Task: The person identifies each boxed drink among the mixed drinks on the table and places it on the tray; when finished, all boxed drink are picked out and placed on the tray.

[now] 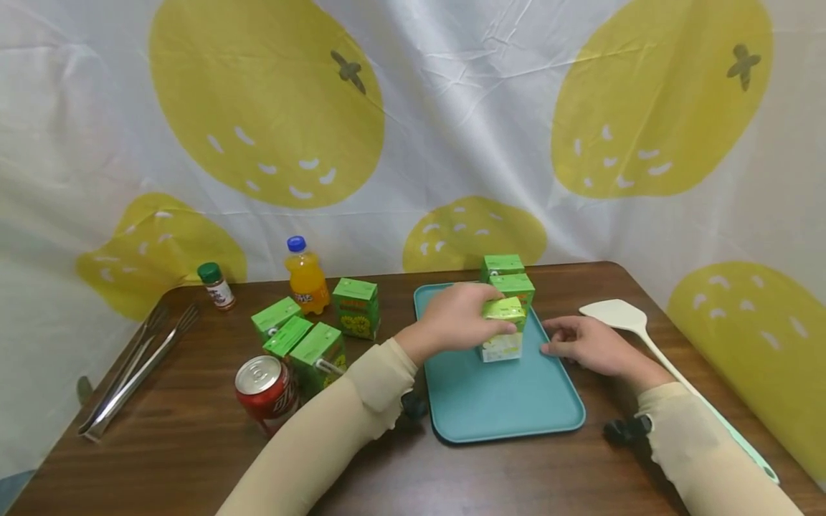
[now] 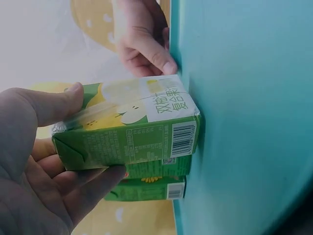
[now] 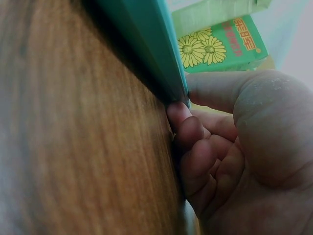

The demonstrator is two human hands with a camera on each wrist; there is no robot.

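My left hand [image 1: 454,319] grips a green and white juice carton [image 1: 502,349] by its upper part, thumb on one side and fingers on the other. The carton stands upright on the teal tray [image 1: 497,408], its base right at the tray's surface in the left wrist view. Just behind it, along the tray's far right side, stand two green drink cartons [image 1: 516,284]. My right hand [image 1: 596,347] pinches the tray's right rim; the right wrist view shows the thumb over the edge and a fingertip [image 3: 179,113] beneath it.
Left of the tray are several green cartons [image 1: 357,308], a red soda can [image 1: 266,390] and an orange drink bottle [image 1: 306,276]. Farther left lie metal tongs [image 1: 132,376] near a green-capped spice jar [image 1: 218,287]. A white spatula [image 1: 616,314] lies beyond the right hand.
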